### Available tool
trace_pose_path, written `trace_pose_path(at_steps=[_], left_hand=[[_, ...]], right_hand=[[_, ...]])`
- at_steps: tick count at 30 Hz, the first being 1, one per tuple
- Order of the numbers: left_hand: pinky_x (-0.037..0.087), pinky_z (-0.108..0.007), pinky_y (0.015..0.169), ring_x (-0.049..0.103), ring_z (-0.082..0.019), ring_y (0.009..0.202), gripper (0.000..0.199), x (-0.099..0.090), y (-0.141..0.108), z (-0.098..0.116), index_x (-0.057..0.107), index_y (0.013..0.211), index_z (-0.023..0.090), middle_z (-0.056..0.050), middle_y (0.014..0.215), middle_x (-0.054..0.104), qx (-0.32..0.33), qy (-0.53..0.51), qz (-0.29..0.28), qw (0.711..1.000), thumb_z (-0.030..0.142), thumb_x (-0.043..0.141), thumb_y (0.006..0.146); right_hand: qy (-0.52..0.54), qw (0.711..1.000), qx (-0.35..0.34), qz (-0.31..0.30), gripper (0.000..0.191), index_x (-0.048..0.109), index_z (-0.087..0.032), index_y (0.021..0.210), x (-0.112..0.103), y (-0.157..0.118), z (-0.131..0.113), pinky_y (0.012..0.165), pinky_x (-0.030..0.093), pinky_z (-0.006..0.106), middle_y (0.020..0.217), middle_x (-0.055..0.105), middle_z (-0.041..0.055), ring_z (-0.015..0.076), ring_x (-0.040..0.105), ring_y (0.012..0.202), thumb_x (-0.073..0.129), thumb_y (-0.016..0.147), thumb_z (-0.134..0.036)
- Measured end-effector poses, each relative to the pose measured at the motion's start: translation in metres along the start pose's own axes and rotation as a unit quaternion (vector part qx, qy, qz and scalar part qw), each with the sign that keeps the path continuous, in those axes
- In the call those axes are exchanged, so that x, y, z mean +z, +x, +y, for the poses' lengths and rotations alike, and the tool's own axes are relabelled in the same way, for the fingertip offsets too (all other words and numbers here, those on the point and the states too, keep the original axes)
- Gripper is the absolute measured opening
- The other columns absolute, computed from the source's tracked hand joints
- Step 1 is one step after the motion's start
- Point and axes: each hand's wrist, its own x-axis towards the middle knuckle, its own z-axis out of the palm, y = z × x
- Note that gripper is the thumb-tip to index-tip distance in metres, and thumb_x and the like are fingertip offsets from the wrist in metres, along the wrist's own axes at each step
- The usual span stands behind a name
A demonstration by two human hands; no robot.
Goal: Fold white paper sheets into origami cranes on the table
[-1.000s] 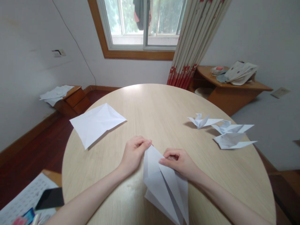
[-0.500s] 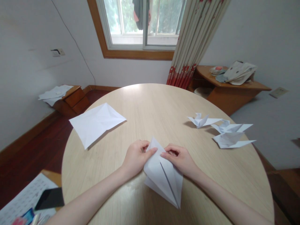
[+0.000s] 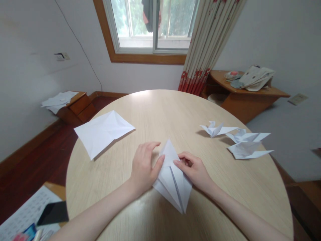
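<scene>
A white folded paper (image 3: 173, 180), kite-shaped with its far tip pointing toward the window, lies on the round light wood table (image 3: 163, 113) in front of me. My left hand (image 3: 145, 165) rests on the paper's left edge, thumb pressing it and fingers spread toward the tip. My right hand (image 3: 193, 170) pinches the paper's right flap near the centre crease. Both hands sit close together over the upper half of the paper.
A creased white sheet (image 3: 104, 132) lies at the table's left. Three folded paper cranes (image 3: 237, 140) sit at the right. A dark phone (image 3: 54, 212) and printed sheets lie at lower left. A wooden shelf (image 3: 248, 92) stands by the curtain; a low cabinet (image 3: 75, 107) is at left.
The folded paper has slid away from me toward the table's middle and its lower part has shortened. My left hand's fingers have spread out from a pinch; my right hand followed the paper.
</scene>
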Motion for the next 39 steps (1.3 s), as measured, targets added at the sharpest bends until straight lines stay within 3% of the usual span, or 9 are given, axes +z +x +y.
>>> trace_pose_path(at_steps=[2,5,10,16,20,23,27,31,39], left_hand=[[0.045,-0.035,0.083,0.057,-0.022,0.095,0.022,-0.003,-0.002,0.006,0.053,0.112,0.015,-0.011,0.102,0.065,0.099,0.04,0.04,0.993,0.02,0.048,0.092],[0.044,-0.032,0.071,0.057,-0.02,0.078,0.014,-0.004,-0.006,0.015,0.056,0.097,0.015,-0.008,0.085,0.065,0.17,0.059,-0.039,0.983,0.016,0.042,0.093],[0.045,-0.035,0.067,0.058,-0.023,0.076,0.023,0.01,-0.015,0.014,0.059,0.083,0.016,-0.007,0.082,0.063,0.081,0.12,-0.201,0.969,0.036,0.053,0.092],[0.049,-0.039,0.076,0.06,-0.024,0.086,0.018,0.017,-0.019,0.002,0.058,0.082,0.016,-0.007,0.093,0.065,-0.001,0.098,-0.221,0.97,0.031,0.068,0.083],[0.052,-0.038,0.074,0.063,-0.024,0.085,0.014,0.018,-0.018,-0.001,0.058,0.085,0.015,-0.008,0.095,0.067,0.055,0.126,-0.2,0.97,0.028,0.062,0.088],[0.054,-0.037,0.068,0.065,-0.024,0.081,0.018,0.021,-0.019,-0.002,0.059,0.085,0.014,-0.009,0.088,0.068,0.135,0.161,-0.171,0.963,0.027,0.052,0.094],[0.057,-0.033,0.07,0.068,-0.021,0.08,0.03,0.026,-0.023,-0.005,0.06,0.089,0.011,-0.01,0.088,0.07,0.205,0.192,-0.117,0.953,0.027,0.038,0.101],[0.058,-0.029,0.068,0.07,-0.019,0.078,0.034,0.028,-0.027,-0.007,0.06,0.091,0.01,-0.012,0.092,0.071,0.217,0.195,-0.094,0.952,0.028,0.033,0.102],[0.059,-0.036,0.072,0.067,-0.025,0.091,0.026,0.028,-0.027,-0.008,0.056,0.083,0.014,-0.013,0.1,0.068,0.112,0.107,-0.14,0.978,0.034,0.046,0.097]], right_hand=[[-0.012,0.999,0.004,0.048,0.02,0.067,-0.019,0.079,-0.003,0.001,0.002,0.058,0.04,0.029,0.07,0.062,0.0025,0.0162,0.05,0.061,0.061,0.08,-0.038],[-0.014,0.996,0.013,0.085,0.02,0.065,-0.018,0.084,-0.007,0.002,0.004,0.058,0.04,0.03,0.07,0.062,0.0024,0.0168,0.051,0.061,0.06,0.08,-0.038],[-0.026,0.995,0.014,0.097,0.018,0.055,-0.02,0.088,-0.009,0.002,0.005,0.056,0.04,0.028,0.064,0.054,-0.0015,0.0153,0.05,0.057,0.06,0.081,-0.036],[-0.053,0.994,-0.024,0.092,0.017,0.045,-0.021,0.094,-0.006,-0.003,0.002,0.057,0.045,0.027,0.07,0.055,-0.0007,0.0136,0.051,0.055,0.055,0.086,-0.032],[-0.101,0.978,-0.106,0.15,0.017,0.043,-0.022,0.097,-0.005,-0.006,0.001,0.054,0.045,0.026,0.076,0.055,0.0001,0.0135,0.052,0.058,0.056,0.087,-0.025],[-0.176,0.932,-0.234,0.216,0.016,0.045,-0.022,0.092,-0.006,-0.009,-0.003,0.056,0.044,0.026,0.076,0.053,0.0,0.0146,0.052,0.063,0.058,0.084,-0.016],[-0.286,0.892,-0.338,0.091,0.022,0.052,-0.021,0.098,-0.007,-0.015,-0.008,0.057,0.046,0.024,0.085,0.064,0.0047,0.0152,0.061,0.07,0.044,0.084,-0.005],[-0.364,0.881,-0.298,-0.047,0.047,0.052,-0.015,0.117,-0.005,-0.015,-0.003,0.054,0.046,0.023,0.112,0.068,0.0107,0.0152,0.067,0.074,0.036,0.077,0.0],[-0.393,0.893,-0.213,-0.061,0.022,0.06,-0.019,0.097,0.0,-0.013,0.005,0.045,0.033,0.025,0.098,0.07,0.0054,0.0137,0.064,0.059,0.039,0.094,-0.016]])
